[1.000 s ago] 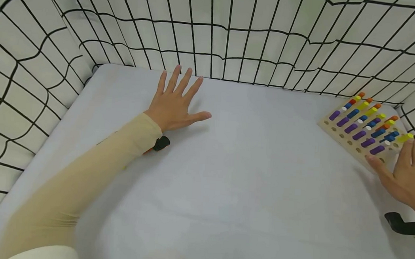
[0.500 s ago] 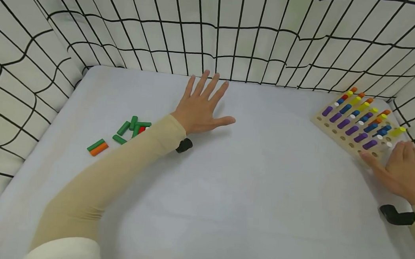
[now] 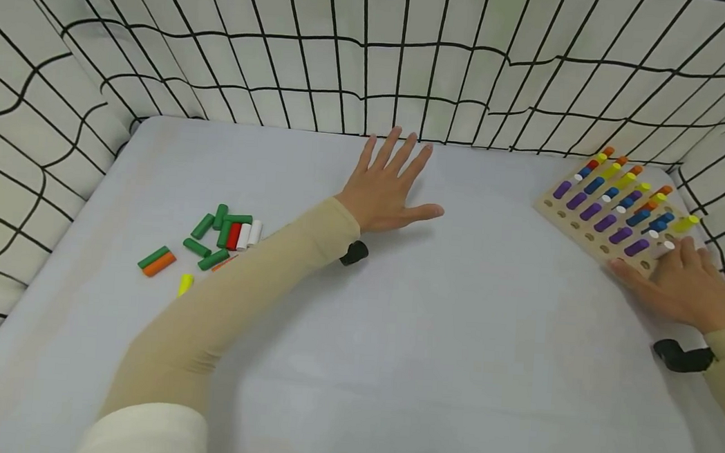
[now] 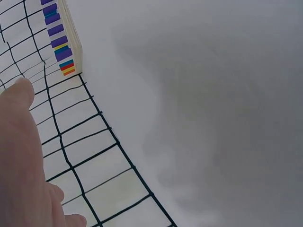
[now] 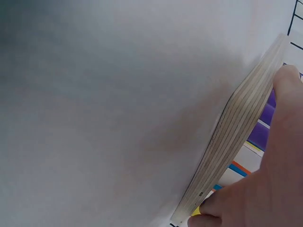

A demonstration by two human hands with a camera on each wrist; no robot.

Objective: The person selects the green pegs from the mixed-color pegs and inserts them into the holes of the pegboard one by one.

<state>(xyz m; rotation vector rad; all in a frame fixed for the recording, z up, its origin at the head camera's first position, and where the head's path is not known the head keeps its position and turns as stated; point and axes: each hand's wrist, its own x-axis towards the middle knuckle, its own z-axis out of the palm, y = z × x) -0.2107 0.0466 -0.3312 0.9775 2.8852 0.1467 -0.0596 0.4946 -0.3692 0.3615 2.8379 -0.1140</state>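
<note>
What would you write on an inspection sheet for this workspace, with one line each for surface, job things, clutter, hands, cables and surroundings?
Surface: flat white tabletop, with faint creases.
Job things: pale wooden board, at back right, bears upright coloured cylindrical pegs; its visible front-row holes are unfilled. Small green, orange, red, white and yellow cylindrical loose pegs lie at left, partly hidden by the beige fabric sleeve.
Clutter: nothing seen.
Hands: the bare left hand spreads its fingers over the tabletop, holding nothing; the bare right hand touches the board's near end, but whether it grips cannot be told.
Cables: nothing seen.
Surroundings: black wire grid stands along the back and both sides.
</note>
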